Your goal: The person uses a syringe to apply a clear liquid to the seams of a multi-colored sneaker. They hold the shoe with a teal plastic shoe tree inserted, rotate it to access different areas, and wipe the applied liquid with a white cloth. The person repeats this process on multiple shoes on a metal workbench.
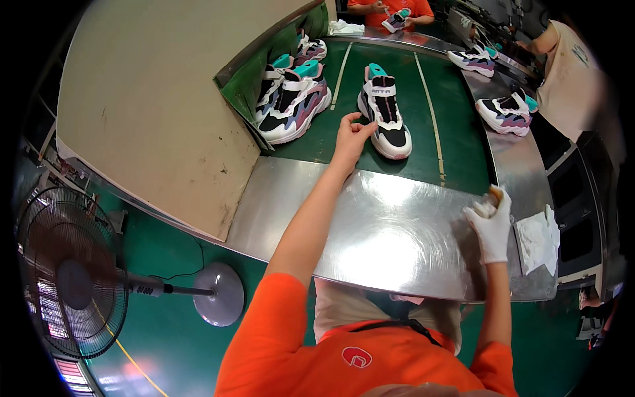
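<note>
A white, black and purple sneaker [391, 126] with a strap and a teal insert stands on the green belt, toe toward me. My bare left hand [352, 137] is at its left side, thumb and forefinger apart, the thumb at the shoe's edge. Whether it presses on the shoe is hard to tell. My right hand [493, 225], in a white glove, is over the right part of the metal table [370, 231]. Its fingers are curled round something small, whitish and tan, blurred and partly hidden.
More sneakers [297, 106] stand by the green flap at left; others [508, 112] line the right metal ledge. A white cloth [537, 241] lies beside my right hand. A tan panel [159, 112] borders the left; a fan [73, 281] stands below it. Two people work beyond.
</note>
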Demonstrator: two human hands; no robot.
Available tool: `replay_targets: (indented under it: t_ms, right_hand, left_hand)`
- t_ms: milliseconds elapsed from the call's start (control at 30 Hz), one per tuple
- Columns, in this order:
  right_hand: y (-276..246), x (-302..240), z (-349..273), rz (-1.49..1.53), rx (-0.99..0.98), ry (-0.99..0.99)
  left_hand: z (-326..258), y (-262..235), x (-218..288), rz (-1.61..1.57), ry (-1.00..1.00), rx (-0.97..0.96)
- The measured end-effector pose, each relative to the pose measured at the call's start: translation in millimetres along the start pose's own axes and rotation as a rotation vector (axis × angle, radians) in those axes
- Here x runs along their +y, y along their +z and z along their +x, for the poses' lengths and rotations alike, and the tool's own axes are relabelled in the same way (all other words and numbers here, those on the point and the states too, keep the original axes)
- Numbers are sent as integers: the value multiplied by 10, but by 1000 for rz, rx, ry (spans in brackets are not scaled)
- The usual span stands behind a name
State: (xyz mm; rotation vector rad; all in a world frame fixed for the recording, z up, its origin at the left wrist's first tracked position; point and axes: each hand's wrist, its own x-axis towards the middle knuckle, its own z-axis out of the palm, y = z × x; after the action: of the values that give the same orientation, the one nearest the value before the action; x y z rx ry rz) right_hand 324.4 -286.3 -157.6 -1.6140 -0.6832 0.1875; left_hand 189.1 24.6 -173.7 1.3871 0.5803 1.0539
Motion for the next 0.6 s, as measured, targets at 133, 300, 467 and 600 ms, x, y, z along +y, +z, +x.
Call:
replay_targets:
  t_ms: [133,300,467,600]
  right_hand:
    - [737,-151,304,-165,-172,-104]
    - [961,-12,354,86,-335,-101]
    - [509,-69,121,34,-277,-82]
    - [-132,-24,43,-210,2,-114]
  left_hand:
    - [77,-181,-137,61,52,54]
    - [46,169,-123,255,315,15]
    - [-357,566,-212,675,729,-389]
    - [-674,707,-206,716,698,-672]
